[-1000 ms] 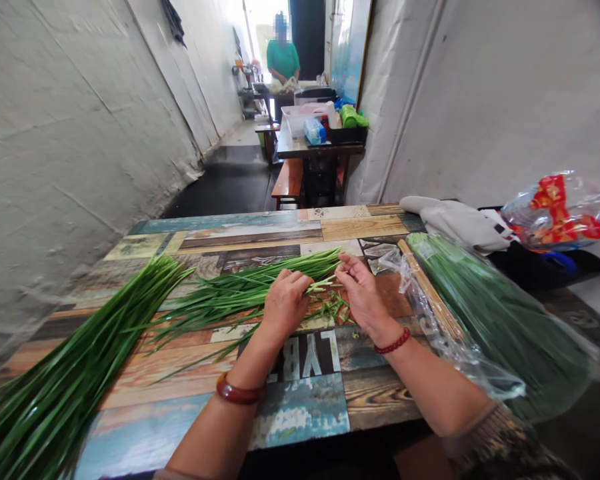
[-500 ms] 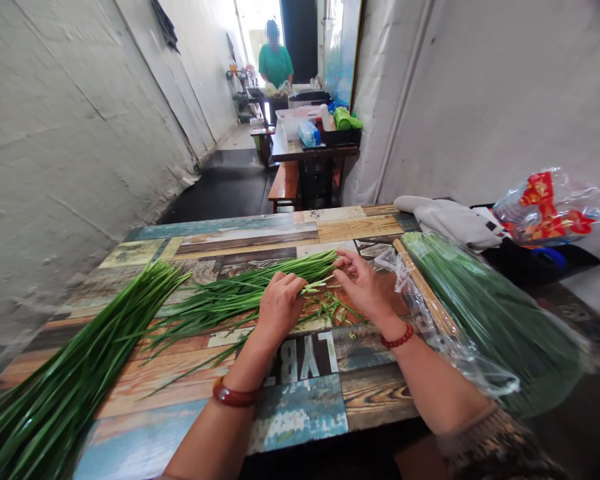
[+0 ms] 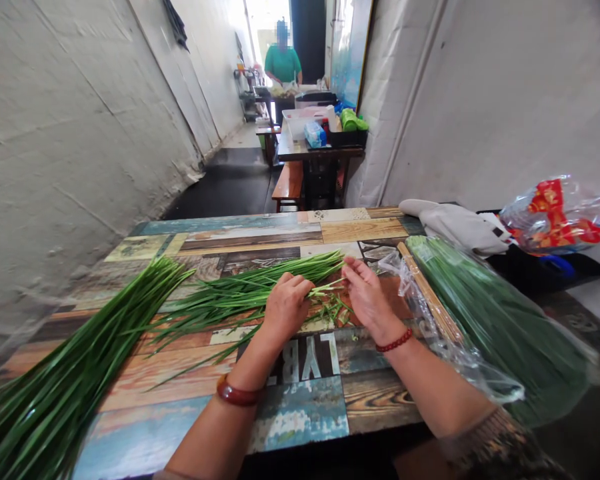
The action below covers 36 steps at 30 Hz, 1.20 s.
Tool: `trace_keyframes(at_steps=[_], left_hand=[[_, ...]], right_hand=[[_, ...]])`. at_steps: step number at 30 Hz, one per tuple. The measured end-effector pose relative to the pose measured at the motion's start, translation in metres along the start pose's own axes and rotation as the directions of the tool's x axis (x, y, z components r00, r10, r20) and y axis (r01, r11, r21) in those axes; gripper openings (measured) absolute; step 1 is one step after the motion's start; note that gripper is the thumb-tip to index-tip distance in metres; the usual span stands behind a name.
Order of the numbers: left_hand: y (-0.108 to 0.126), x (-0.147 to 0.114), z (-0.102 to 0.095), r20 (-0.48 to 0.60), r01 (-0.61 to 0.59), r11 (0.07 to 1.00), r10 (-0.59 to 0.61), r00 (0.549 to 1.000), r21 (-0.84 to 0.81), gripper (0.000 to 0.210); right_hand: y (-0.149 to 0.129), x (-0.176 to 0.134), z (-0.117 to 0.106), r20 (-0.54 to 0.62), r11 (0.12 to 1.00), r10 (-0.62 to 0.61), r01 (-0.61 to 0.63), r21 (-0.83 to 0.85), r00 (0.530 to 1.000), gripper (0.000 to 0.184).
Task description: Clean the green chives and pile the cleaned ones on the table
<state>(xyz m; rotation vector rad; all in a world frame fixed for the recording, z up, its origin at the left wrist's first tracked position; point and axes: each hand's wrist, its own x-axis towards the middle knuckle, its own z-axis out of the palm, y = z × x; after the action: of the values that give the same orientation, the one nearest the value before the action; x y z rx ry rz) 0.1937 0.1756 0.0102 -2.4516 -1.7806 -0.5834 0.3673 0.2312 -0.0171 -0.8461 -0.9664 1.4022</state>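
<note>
My left hand (image 3: 287, 303) is closed round a few garlic chives, their pale root ends (image 3: 325, 289) poking out to the right. Facing it, my right hand (image 3: 367, 293) pinches at the tip of one of these stalks with thumb and forefinger. Behind both hands lies a loose pile of chives (image 3: 235, 288) on the patterned tabletop (image 3: 300, 413). Torn trimmings (image 3: 337, 310) are scattered beneath my fingers. A larger bunch of chives (image 3: 95, 340) stretches along the left side of the table.
On the right, a plastic bag (image 3: 485, 320) holds more chives, with a brown strip (image 3: 430, 293) beside it. Beyond are a pale cloth (image 3: 453, 223) and a red-printed clear bag (image 3: 555, 213). A person in green (image 3: 283, 63) stands behind a farther table (image 3: 320, 153).
My right hand has come down slightly and closed its fingertips on a stalk end. My left hand keeps its hold. The whole view has shifted a little.
</note>
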Motion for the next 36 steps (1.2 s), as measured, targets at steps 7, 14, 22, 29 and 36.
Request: trace_keyframes(at_steps=[7, 14, 22, 29, 36], left_hand=[[-0.003, 0.000, -0.002, -0.016, -0.003, 1.000, 0.003, 1.000, 0.016, 0.018], [-0.001, 0.000, -0.006, -0.045, -0.001, 1.000, 0.001, 0.999, 0.016, 0.019], [0.002, 0.000, -0.003, -0.005, -0.034, 0.997, 0.034, 0.999, -0.074, 0.027], [0.010, 0.000, -0.003, 0.003, -0.040, 0.999, 0.040, 0.999, -0.004, 0.021], [0.010, -0.003, -0.007, -0.058, -0.030, 0.992, 0.037, 0.998, 0.122, 0.016]], right_hand=[[-0.020, 0.005, -0.014, 0.049, 0.947, -0.204, 0.209, -0.245, 0.978, 0.027], [-0.011, -0.002, -0.008, 0.351, 0.681, -0.301, 0.457, -0.572, 0.887, 0.028], [-0.009, -0.016, 0.005, 0.369, 0.646, -0.350, 0.507, -0.570, 0.861, 0.024], [0.000, -0.015, 0.014, 0.160, 0.908, -0.240, 0.280, -0.312, 0.958, 0.025], [-0.016, 0.003, -0.010, -0.060, 0.982, -0.164, 0.157, -0.109, 0.985, 0.023]])
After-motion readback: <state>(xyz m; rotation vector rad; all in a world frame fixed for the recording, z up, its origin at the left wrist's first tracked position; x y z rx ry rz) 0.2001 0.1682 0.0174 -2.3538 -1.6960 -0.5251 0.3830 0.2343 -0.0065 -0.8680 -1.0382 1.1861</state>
